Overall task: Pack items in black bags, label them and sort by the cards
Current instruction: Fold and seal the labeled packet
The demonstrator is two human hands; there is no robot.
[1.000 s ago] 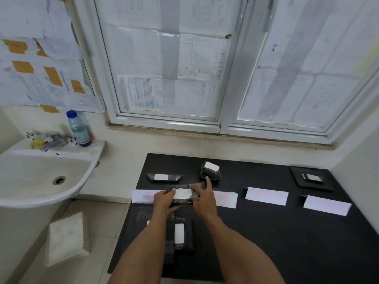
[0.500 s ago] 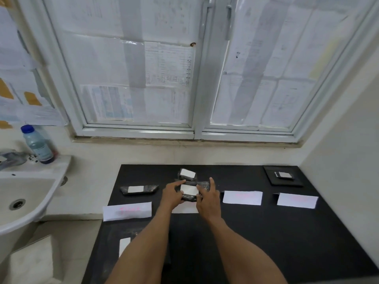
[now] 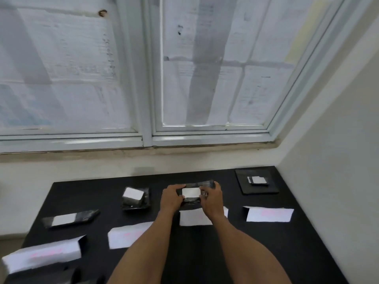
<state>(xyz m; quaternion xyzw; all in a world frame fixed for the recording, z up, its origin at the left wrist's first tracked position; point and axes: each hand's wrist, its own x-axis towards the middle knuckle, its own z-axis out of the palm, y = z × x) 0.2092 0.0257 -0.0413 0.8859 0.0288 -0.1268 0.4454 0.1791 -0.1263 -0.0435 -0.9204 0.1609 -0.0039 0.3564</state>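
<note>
Now my left hand (image 3: 171,198) and right hand (image 3: 212,198) pinch the ends of the labelled black bag (image 3: 203,184), fingers curled round it, just behind the third card (image 3: 194,218). Risk: my thumbs, at the edges of the white label (image 3: 190,192), may lift it, and the glossy film may slip.

Bare table (image 3: 266,253) at front right, nearer than the cards (image 3: 268,214). Across the middle, row of cards with gaps between. Behind the row, apart from one another: left bag (image 3: 69,219), middle bag (image 3: 136,197), and held bag (image 3: 194,192) gripped by left hand (image 3: 171,198) and right hand (image 3: 211,198). Back right corner taken by tray (image 3: 244,183). Right edge shut in by side wall (image 3: 338,160), back by window wall (image 3: 184,160).
</note>
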